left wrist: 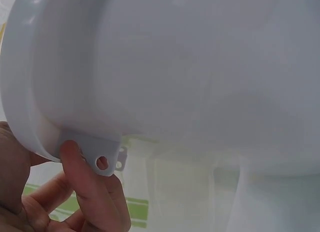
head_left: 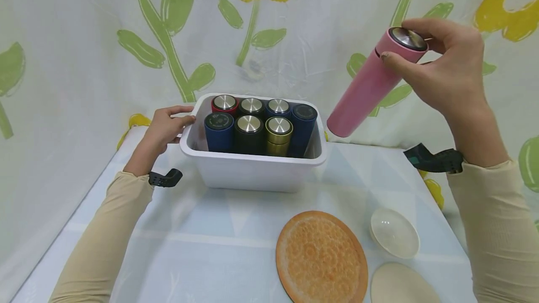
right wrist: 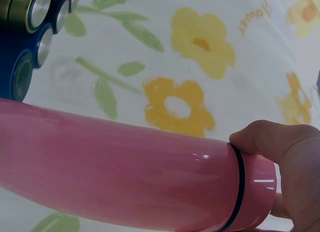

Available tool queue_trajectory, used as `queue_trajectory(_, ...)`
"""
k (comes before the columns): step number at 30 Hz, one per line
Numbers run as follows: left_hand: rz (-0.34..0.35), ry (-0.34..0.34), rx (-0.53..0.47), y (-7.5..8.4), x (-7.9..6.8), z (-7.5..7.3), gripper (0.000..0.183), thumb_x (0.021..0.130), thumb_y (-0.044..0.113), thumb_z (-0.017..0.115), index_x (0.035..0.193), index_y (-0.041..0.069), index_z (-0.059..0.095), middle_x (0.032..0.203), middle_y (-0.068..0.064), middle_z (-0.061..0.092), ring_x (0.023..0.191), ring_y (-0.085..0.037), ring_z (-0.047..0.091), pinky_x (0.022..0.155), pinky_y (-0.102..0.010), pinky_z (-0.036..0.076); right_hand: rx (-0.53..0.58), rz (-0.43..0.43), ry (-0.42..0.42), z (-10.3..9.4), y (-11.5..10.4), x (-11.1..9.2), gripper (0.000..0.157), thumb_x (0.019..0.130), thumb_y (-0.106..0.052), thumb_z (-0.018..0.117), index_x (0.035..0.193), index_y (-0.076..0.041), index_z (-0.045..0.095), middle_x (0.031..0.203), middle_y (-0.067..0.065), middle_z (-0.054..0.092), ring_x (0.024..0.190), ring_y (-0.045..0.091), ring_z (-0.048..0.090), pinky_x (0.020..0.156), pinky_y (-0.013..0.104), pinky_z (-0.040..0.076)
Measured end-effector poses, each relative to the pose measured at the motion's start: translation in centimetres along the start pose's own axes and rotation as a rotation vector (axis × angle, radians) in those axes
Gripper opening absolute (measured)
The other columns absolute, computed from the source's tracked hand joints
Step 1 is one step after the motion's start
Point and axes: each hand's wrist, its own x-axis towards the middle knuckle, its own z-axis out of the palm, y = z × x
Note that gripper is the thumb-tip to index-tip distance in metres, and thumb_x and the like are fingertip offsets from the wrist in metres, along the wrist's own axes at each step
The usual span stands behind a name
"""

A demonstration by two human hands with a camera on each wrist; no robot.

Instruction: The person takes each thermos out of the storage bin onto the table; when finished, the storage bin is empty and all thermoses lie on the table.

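A pink thermos flask [head_left: 370, 88] with a steel-topped lid hangs tilted in the air, its base pointing down toward the bin. My right hand [head_left: 448, 62] holds it by the lid end, thumb and fingers on opposite sides. In the right wrist view the thumb lies near the black ring of the pink flask [right wrist: 120, 167]. My left hand [head_left: 168, 127] grips the left end of a white plastic bin [head_left: 252, 172], fingers at the rim and a holed tab [left wrist: 92, 152]. Several flasks stand upright in the bin, among them a gold one [head_left: 279, 137] and a dark blue one [head_left: 303, 127] leaning slightly.
In front of the bin, to the right, lies a round brown board or mat [head_left: 322, 256]. A small white bowl [head_left: 395, 233] and a cream plate [head_left: 402, 284] sit beside it. A flower-printed curtain [head_left: 303, 27] hangs behind the table [head_left: 202, 247].
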Motion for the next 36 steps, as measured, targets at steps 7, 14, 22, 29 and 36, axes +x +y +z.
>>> queue_trajectory(7, 0.001, 0.003, 0.009, 0.3, -0.1, -0.1, 0.051, 0.102, 0.025, 0.056, 0.15, 0.013, 0.047, 0.148, -0.022, 0.045, 0.121, -0.041, 0.054, 0.087, -0.045, 0.056, -0.057, 0.111, -0.031, 1.1, 2.7, 0.5, 0.045, 0.08, -0.021, 0.082, 0.122, -0.008, 0.072, 0.101, -0.01, 0.065, 0.091, 0.008, 0.056, 0.08, 0.015, 0.043)
queue_trajectory(14, -0.012, 0.005, 0.003, 0.2, -0.2, -0.4, 0.052, 0.102, 0.026, 0.057, 0.151, 0.014, 0.046, 0.15, -0.022, 0.043, 0.121, -0.041, 0.053, 0.089, -0.046, 0.055, -0.124, 0.142, -0.105, 3.8, 5.6, 0.5, 0.053, 0.082, -0.031, 0.079, 0.128, -0.006, 0.068, 0.113, 0.003, 0.067, 0.093, 0.012, 0.054, 0.074, 0.017, 0.041)
queue_trajectory(22, -0.022, 0.006, 0.002, 0.3, -0.3, -0.3, 0.051, 0.102, 0.025, 0.056, 0.151, 0.013, 0.045, 0.15, -0.022, 0.042, 0.121, -0.041, 0.052, 0.089, -0.045, 0.055, -0.173, 0.155, -0.129, 7.1, 8.3, -0.7, 0.053, 0.084, -0.034, 0.076, 0.128, -0.007, 0.068, 0.118, 0.012, 0.068, 0.097, 0.022, 0.057, 0.072, 0.018, 0.041)
queue_trajectory(29, -0.016, 0.007, -0.003, 0.2, -0.3, 0.1, 0.051, 0.102, 0.026, 0.056, 0.151, 0.014, 0.046, 0.149, -0.022, 0.044, 0.12, -0.04, 0.052, 0.082, -0.037, 0.057, -0.197, 0.156, -0.097, 9.6, 10.7, -2.0, 0.052, 0.083, -0.03, 0.078, 0.127, -0.003, 0.067, 0.115, 0.015, 0.068, 0.1, 0.028, 0.06, 0.079, 0.032, 0.044)
queue_trajectory(36, -0.015, 0.011, -0.003, -0.2, -0.1, 0.2, 0.053, 0.102, 0.028, 0.057, 0.152, 0.014, 0.045, 0.151, -0.022, 0.041, 0.125, -0.043, 0.05, 0.09, -0.046, 0.054, -0.216, 0.159, -0.171, 11.9, 12.9, -2.8, 0.055, 0.084, -0.028, 0.077, 0.129, 0.001, 0.064, 0.121, 0.019, 0.066, 0.108, 0.033, 0.06, 0.085, 0.048, 0.051)
